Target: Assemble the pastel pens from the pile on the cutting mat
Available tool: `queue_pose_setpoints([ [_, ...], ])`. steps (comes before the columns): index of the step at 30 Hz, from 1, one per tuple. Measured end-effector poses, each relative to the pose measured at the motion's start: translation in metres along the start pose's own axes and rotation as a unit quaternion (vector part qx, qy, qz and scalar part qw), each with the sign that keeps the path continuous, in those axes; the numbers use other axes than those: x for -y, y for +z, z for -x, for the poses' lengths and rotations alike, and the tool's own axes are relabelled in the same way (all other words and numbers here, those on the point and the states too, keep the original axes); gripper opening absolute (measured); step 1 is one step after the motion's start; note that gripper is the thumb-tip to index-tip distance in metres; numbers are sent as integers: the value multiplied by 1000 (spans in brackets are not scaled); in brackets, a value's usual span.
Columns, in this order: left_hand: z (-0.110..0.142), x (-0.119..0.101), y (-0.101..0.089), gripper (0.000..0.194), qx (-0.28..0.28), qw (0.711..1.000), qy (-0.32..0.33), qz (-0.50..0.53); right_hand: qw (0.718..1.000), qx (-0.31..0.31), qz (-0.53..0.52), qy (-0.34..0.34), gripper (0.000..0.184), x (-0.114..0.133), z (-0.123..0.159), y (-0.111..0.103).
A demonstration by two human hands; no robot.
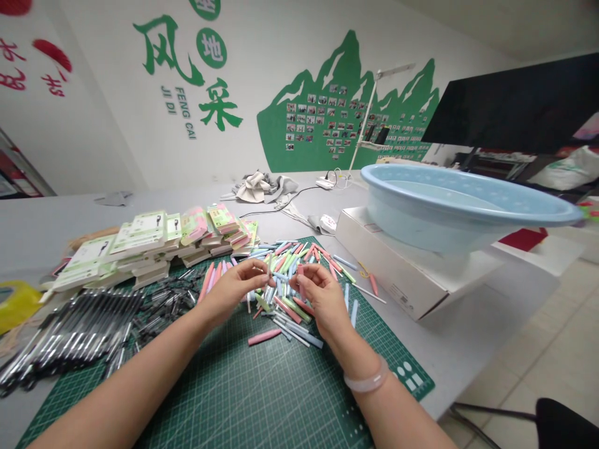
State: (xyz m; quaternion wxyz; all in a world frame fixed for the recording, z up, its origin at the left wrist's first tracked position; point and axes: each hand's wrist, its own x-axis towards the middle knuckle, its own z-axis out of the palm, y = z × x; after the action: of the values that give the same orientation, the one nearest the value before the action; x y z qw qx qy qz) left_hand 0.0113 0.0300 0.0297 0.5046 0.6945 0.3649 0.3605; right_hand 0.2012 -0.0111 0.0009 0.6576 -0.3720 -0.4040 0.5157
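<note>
Above a pile of pastel pen parts point(290, 307), in pink, blue and green, both my hands are raised close together. My left hand point(229, 288) is closed in a pinch on a thin, pale pen part point(269, 264), whose exact kind is too small to tell. Between the thumb and fingers of my right hand point(322, 296) is a pink pen barrel point(301, 282), held upright. The two pieces are apart. A green cutting mat point(243, 393) lies under the pile, and one pink barrel point(264, 337) rests at the pile's near edge.
Many black pens point(79, 330) lie in rows at left, beside loose black pen parts point(171, 302). Stacked green-and-white packs point(140, 234) stand behind them. At right, a blue basin point(421, 224) sits on a white box point(402, 274). Crumpled cloths point(262, 187) lie farther back.
</note>
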Motion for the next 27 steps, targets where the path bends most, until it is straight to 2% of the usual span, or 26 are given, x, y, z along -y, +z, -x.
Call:
queue_pose_setpoints([
  [2, 0, -9, -5, 21, -50, 998, 16, -28, 1000, 8, 16, 14, 20, -1, 2, 2],
  [4, 2, -20, -10, 19, -96, 988, 65, -105, 999, 16, 44, 11, 20, -1, 3, 4],
  [8, 8, -40, -16, 15, -131, 927, 206, -286, 995, 36, 87, -15, 15, 0, 3, 7],
  [10, 10, -45, -17, 14, -130, 893, 252, -350, 993, 49, 102, -28, 12, 0, 3, 7],
  [13, 11, -47, -18, 14, -110, 855, 286, -419, 990, 66, 116, -43, 9, 2, 4, 8],
  [19, 12, -49, -8, 16, -15, 801, 318, -507, 978, 120, 161, -48, 7, -2, 10, 12],
  [22, 11, -53, -1, 16, 35, 804, 297, -515, 976, 162, 139, -27, 9, -3, 12, 14],
  [27, 2, -71, 0, 15, 67, 857, 171, -482, 980, 186, 67, 10, 20, 4, 13, 17],
])
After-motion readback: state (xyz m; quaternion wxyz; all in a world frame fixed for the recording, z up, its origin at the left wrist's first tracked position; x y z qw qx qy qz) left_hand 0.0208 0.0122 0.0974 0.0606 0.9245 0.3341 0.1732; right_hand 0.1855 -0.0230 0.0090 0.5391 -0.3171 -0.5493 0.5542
